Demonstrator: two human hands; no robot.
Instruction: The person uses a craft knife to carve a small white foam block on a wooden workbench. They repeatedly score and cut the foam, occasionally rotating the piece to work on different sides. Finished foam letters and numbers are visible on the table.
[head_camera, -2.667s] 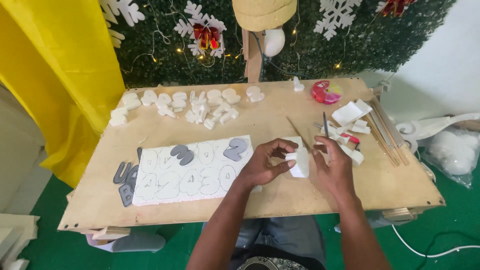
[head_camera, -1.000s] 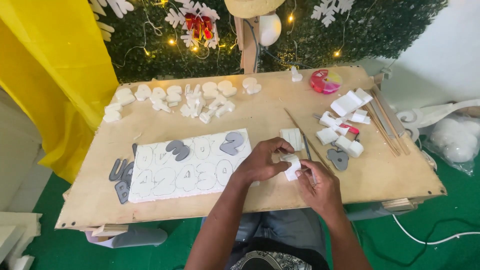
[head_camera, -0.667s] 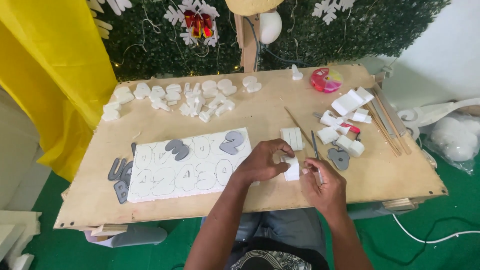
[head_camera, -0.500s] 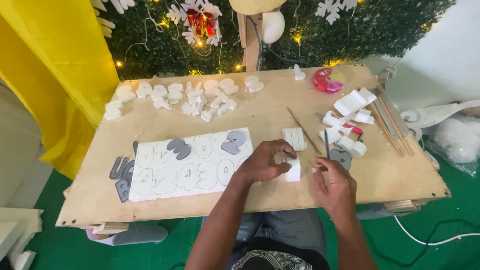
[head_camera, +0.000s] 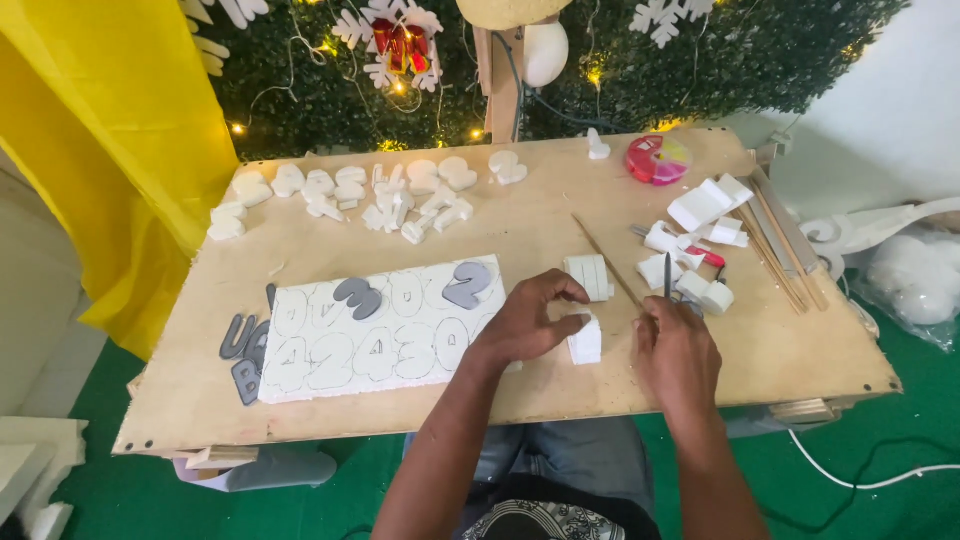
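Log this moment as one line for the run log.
left hand: holds small white foam block | right hand: grips thin dark blade tool | surface: wooden table

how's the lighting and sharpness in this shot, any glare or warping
Head view: even, soft light with faint shadows under the left hand and right hand; the fairy lights on the hedge bloom into small glare spots; the table edges bow from wide-angle distortion; the foam sheet is sharp enough to show its outlines, with no clear motion blur.
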